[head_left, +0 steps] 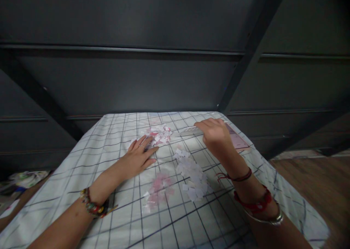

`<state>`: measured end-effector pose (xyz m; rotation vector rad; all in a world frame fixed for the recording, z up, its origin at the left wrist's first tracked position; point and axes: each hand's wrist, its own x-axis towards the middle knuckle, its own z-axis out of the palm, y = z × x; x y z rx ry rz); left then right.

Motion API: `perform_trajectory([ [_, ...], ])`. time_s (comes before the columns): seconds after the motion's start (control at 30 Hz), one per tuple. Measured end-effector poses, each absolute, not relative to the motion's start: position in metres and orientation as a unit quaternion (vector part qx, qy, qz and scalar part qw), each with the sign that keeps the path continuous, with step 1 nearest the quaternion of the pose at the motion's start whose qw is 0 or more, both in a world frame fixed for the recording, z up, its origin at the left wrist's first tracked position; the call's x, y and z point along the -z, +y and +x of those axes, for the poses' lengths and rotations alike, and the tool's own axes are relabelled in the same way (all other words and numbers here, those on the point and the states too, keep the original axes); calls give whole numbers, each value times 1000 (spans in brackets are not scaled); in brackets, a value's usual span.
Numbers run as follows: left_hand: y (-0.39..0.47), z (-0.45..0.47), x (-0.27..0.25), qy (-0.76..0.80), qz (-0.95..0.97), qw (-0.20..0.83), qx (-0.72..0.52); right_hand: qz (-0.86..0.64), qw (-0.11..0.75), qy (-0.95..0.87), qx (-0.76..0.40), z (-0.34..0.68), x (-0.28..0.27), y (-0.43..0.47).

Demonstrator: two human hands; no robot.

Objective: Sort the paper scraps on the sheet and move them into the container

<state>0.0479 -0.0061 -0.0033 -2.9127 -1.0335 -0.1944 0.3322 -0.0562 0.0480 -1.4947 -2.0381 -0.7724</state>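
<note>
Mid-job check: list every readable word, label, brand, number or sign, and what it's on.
No text can be read.
Flat pink rectangular sheet: faint marks, too small to read.
Mixed pile of small white and pink paper scraps: specks, too blurred to read.
Thin whitish translucent piece in the right hand: pale streaks, too blurred to identify.

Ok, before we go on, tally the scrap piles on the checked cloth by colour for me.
Mostly white pile: 1
Mostly pink pile: 1
Mixed pink and white pile, by the left hand: 1
Total: 3 piles; single scraps overlap too much to count.
</note>
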Motion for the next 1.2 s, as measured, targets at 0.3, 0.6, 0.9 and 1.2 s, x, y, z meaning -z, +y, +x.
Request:
perform_trajectory([
  [0.3, -6, 48, 3, -331, -941, 20, 64, -531, 244, -768, 262, 325, -38, -50],
  [0.6, -6, 47, 5, -330, -941, 15, 76, -528, 262, -764, 263, 329, -43, -53],
  [0.9, -6, 48, 3, -332, -940, 15, 73, -526, 248, -773, 253, 330, -46, -55],
  [1.2, -7, 47, 1, -333, -941, 14, 66, -554, 217, -757, 270, 345, -60, -63],
])
